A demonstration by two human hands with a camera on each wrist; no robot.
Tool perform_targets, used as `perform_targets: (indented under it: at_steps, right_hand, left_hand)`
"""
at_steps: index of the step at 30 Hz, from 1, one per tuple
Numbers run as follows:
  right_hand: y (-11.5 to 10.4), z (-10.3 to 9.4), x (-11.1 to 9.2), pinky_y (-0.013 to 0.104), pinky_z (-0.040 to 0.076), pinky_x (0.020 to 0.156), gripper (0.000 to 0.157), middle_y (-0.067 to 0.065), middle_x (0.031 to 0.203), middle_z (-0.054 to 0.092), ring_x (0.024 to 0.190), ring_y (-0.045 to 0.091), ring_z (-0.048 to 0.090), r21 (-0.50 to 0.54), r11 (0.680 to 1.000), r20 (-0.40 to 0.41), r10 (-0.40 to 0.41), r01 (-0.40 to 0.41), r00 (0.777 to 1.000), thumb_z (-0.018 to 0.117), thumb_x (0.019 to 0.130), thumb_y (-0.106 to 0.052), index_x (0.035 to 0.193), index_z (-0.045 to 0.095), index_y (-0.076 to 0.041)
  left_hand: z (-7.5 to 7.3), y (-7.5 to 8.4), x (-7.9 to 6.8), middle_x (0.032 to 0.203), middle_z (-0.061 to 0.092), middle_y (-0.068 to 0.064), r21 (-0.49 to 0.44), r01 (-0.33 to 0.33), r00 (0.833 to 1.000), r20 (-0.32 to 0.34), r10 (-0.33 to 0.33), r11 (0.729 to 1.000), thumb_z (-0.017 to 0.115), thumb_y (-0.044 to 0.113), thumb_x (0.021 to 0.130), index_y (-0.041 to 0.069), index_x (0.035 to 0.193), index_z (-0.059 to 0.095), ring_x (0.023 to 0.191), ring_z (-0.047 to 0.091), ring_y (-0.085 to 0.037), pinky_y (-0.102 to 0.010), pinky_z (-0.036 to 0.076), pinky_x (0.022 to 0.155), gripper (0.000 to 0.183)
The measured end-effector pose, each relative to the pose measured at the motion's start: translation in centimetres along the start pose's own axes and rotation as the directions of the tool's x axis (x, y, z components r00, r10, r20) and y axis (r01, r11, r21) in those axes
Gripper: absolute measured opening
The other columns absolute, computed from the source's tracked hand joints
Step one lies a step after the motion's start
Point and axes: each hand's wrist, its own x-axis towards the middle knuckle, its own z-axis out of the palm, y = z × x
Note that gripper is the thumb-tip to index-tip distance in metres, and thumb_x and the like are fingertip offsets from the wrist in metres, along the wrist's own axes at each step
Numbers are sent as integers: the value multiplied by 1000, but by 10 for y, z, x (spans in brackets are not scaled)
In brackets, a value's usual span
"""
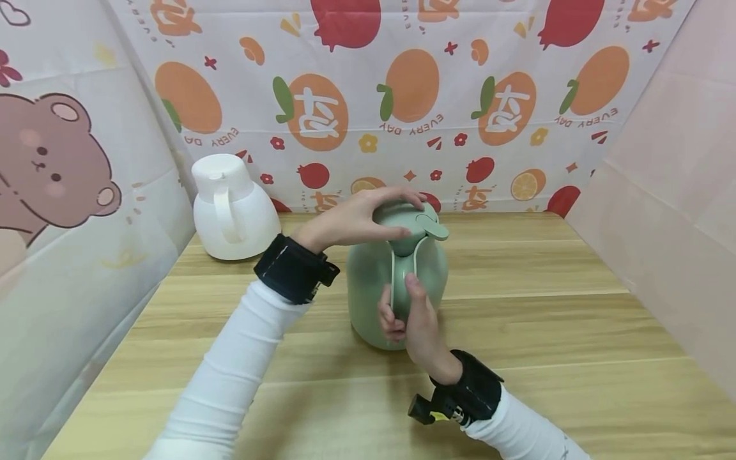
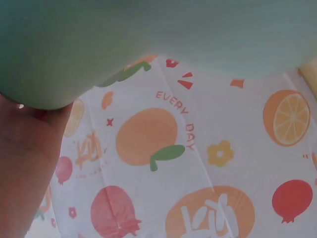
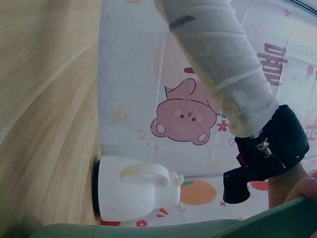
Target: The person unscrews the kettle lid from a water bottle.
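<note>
A green thermos jug (image 1: 368, 294) stands on the wooden table in the head view, its handle facing me. My left hand (image 1: 359, 220) spans the jug's lid (image 1: 400, 218), fingers over the far side and thumb along the near side. A thumb tab (image 1: 436, 230) sticks out from the lid toward the right. Lower down, my right hand (image 1: 422, 329) grips the handle (image 1: 402, 271), with the thumb up along it. In the left wrist view, the jug's blurred green surface (image 2: 163, 34) fills the top, over part of my left hand (image 2: 29, 148).
A white jug (image 1: 236, 217) of similar shape stands at the table's back left, its handle (image 1: 225, 211) toward me. Fruit-printed cloth (image 1: 368, 128) hangs behind the table (image 1: 546, 319). A bear-printed cloth (image 1: 52, 160) hangs on the left, a pale one (image 1: 667, 211) on the right.
</note>
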Motion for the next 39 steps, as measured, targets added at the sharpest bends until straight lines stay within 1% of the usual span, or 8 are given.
perform_targets:
  at_steps: [5,13,20,23,26,30,34,39]
  right_hand:
    - [-1,-1,1,26,18,35,52,-7,49,30,39,12,22,-3,1000,-36,25,-25,999,13,99,-38,60,34,-11]
    - [-3,-4,5,26,17,35,52,-7,48,30,39,12,20,16,999,-18,31,-31,999,13,98,-36,59,32,-9]
    - [-5,-9,7,26,16,34,53,-9,47,29,38,9,20,41,997,4,72,-72,997,12,98,-39,57,32,-12]
    - [-5,-13,7,26,15,34,53,-10,47,30,38,9,18,60,995,27,76,-77,997,12,98,-41,56,33,-14]
    - [-6,-15,7,25,15,34,53,-11,47,30,37,9,18,68,994,40,85,-87,996,12,97,-41,56,33,-14]
    - [-6,-16,7,25,16,34,54,-9,47,29,37,9,18,80,992,62,95,-100,994,13,97,-42,56,34,-14]
    - [-6,-18,7,25,15,34,54,-7,47,28,37,10,18,85,992,76,88,-95,993,12,97,-41,57,33,-13]
    - [-6,-18,7,31,13,34,54,-8,47,28,37,11,18,64,994,81,83,-88,993,10,98,-39,57,33,-12]
  left_hand:
    - [2,2,0,128,50,11,-1,36,999,-24,-36,999,66,32,84,22,120,58,113,45,-3,-29,38,90,38]
    - [8,12,3,122,54,5,150,87,993,-98,-73,985,65,37,84,19,119,58,110,45,-8,-28,36,91,40]
    - [23,18,6,123,52,-2,388,204,967,-221,-124,899,58,49,86,19,117,57,113,42,-25,-38,34,91,43]
    - [28,19,8,121,52,-3,434,232,956,-266,-122,871,56,51,86,18,117,56,111,42,-27,-40,34,89,46]
    - [29,16,7,123,51,-5,418,189,960,-269,-78,888,56,50,86,15,118,55,116,39,-28,-41,30,94,47]
    - [25,6,1,133,46,-7,298,46,973,-230,25,953,57,34,88,10,123,53,127,32,-23,-40,23,103,43]
    - [22,-2,-5,129,49,-6,172,-61,972,-212,97,983,55,18,85,6,120,52,117,41,-19,-37,32,96,37]
    - [21,-1,-8,124,52,-5,173,-31,972,-224,70,984,58,19,86,7,115,53,110,44,-21,-37,36,91,32]
